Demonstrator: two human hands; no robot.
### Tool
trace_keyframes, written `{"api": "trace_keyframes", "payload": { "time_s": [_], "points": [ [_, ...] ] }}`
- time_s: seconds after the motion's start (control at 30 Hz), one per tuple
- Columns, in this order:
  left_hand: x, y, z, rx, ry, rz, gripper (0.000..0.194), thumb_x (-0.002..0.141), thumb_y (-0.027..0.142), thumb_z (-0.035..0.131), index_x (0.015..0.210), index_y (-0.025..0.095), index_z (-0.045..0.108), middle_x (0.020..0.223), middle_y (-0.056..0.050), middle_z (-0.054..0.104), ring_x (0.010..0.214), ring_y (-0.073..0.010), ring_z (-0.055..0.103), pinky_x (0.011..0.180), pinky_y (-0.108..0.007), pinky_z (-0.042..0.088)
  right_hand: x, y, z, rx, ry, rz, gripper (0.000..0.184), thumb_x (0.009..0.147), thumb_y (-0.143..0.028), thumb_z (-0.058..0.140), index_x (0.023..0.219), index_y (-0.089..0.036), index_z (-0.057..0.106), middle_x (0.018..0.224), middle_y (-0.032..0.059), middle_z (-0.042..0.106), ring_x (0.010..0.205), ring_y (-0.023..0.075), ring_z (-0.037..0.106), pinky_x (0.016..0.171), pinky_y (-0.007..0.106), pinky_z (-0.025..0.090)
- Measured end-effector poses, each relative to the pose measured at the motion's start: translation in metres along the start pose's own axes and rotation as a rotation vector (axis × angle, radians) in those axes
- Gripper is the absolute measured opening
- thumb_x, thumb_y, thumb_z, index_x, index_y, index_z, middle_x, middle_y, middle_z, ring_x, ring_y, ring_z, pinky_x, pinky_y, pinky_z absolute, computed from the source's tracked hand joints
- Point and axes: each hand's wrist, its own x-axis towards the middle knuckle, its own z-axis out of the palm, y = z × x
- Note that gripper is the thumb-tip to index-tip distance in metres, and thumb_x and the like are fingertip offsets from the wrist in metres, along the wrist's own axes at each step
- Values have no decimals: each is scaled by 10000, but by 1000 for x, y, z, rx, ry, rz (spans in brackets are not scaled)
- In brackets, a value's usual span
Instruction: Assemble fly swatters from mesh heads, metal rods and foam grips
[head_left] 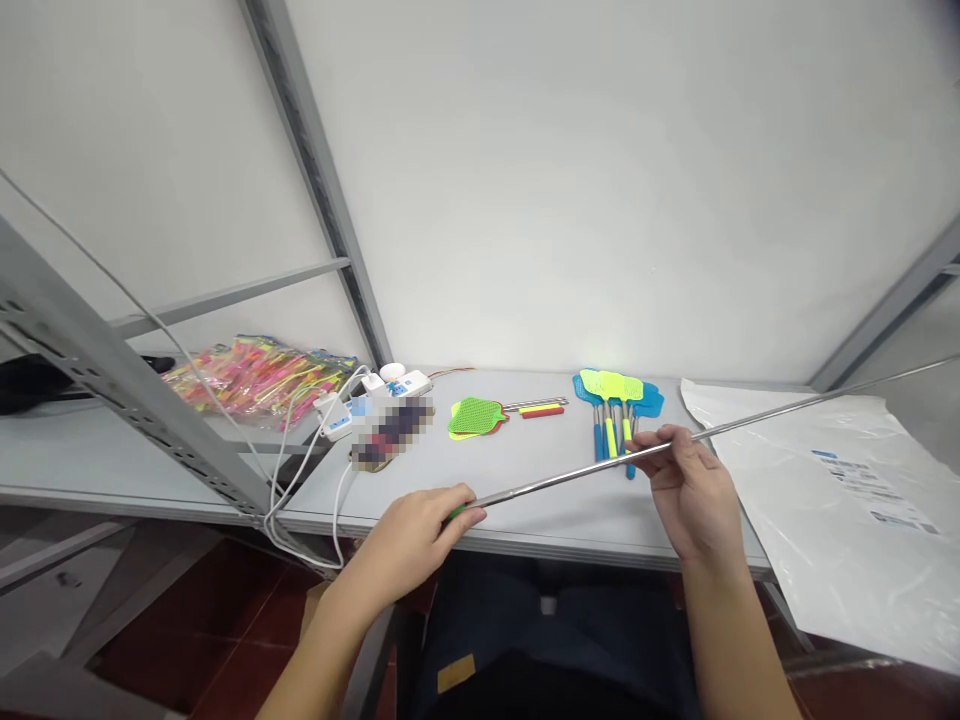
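Note:
A long steel rod with a green grip, the drawn-out shaft of a telescopic fly swatter (555, 482), slants up to the right across the shelf's front. Its far end runs out of view at the right edge. My left hand (420, 535) is closed round the green grip, which is mostly hidden. Farther along, my right hand (694, 485) pinches the shaft between thumb and fingers, palm turned up. Beyond it lie several blue and yellow fly swatters (611, 385) with short shafts. Left of these, a small stack of green, red and yellow swatters (478, 415) lies sideways.
A white plastic mailer bag (817, 470) hangs over the shelf's front at right. Power strips (409, 385) with white cables sit at left, beside a pixelated object (390, 435). Past the metal upright (315, 150) lies a clear bag of colourful items (255, 380).

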Motion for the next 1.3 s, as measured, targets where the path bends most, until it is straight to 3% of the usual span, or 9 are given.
{"api": "trace_keyframes", "payload": {
  "time_s": [0.27, 0.43, 0.57, 0.73, 0.83, 0.97, 1.1, 1.23, 1.3],
  "points": [
    [26, -25, -13, -188, -90, 13, 343, 917, 489, 457, 876, 221, 667, 868, 11, 691, 805, -180, 603, 715, -232, 398, 14, -7, -22, 204, 203, 52, 229, 880, -391, 585, 880, -167, 631, 679, 6, 673, 694, 150, 678, 736, 320, 557],
    [39, -57, -35, -288, -212, -41, 338, 847, 492, 554, 875, 207, 734, 879, 8, 727, 860, -202, 631, 751, -227, 437, 34, -17, -35, 479, 175, 77, 430, 1006, -307, 267, 618, -203, 419, 400, -98, 285, 326, 59, 292, 439, 181, 431],
    [40, -67, -42, -335, -106, -96, 330, 842, 487, 568, 872, 215, 752, 900, 4, 739, 887, -200, 640, 789, -223, 446, 38, -3, -29, 475, 220, 1, 444, 1017, -371, 248, 630, -214, 401, 411, -108, 253, 326, 68, 270, 494, 204, 478],
    [42, -55, -37, -365, -32, -67, 315, 842, 480, 584, 825, 209, 745, 870, 2, 737, 855, -195, 647, 766, -217, 451, 18, 18, 6, 350, 182, -60, 352, 967, -394, 425, 686, -212, 535, 656, -13, 629, 786, 137, 657, 928, 388, 491],
    [42, -43, -24, -407, -29, -33, 302, 850, 461, 587, 834, 203, 743, 881, -2, 737, 865, -196, 646, 784, -221, 449, -5, 31, 30, 232, -24, 43, 316, 928, -435, 487, 738, -211, 602, 1119, 54, 686, 1109, 226, 609, 988, 443, 430],
    [42, -32, -2, -466, -40, -24, 320, 869, 463, 565, 837, 193, 733, 872, -6, 728, 846, -191, 634, 773, -229, 450, -22, 47, 41, 152, -161, 227, 372, 933, -502, 447, 944, -203, 669, 1171, 108, 675, 1136, 268, 600, 992, 456, 406],
    [41, -40, 6, -500, -74, -28, 330, 882, 461, 548, 836, 191, 732, 868, -5, 725, 846, -189, 633, 765, -230, 453, 5, 26, 8, 170, -111, 229, 420, 926, -530, 445, 1130, -217, 637, 1218, 89, 653, 1124, 248, 608, 955, 437, 452],
    [41, -63, -1, -465, -51, -79, 303, 862, 458, 581, 852, 202, 742, 895, -4, 736, 875, -194, 643, 804, -233, 451, 53, -16, -43, 391, 299, -35, 415, 986, -342, 311, 798, -207, 655, 673, -28, 686, 755, 119, 690, 860, 329, 518],
    [41, -69, -4, -455, -41, -86, 300, 863, 458, 580, 854, 206, 743, 903, -3, 736, 875, -194, 645, 810, -235, 453, 66, -23, -51, 369, 356, -110, 419, 983, -300, 312, 731, -207, 634, 626, -34, 668, 757, 127, 696, 878, 341, 513]
  ]
}}
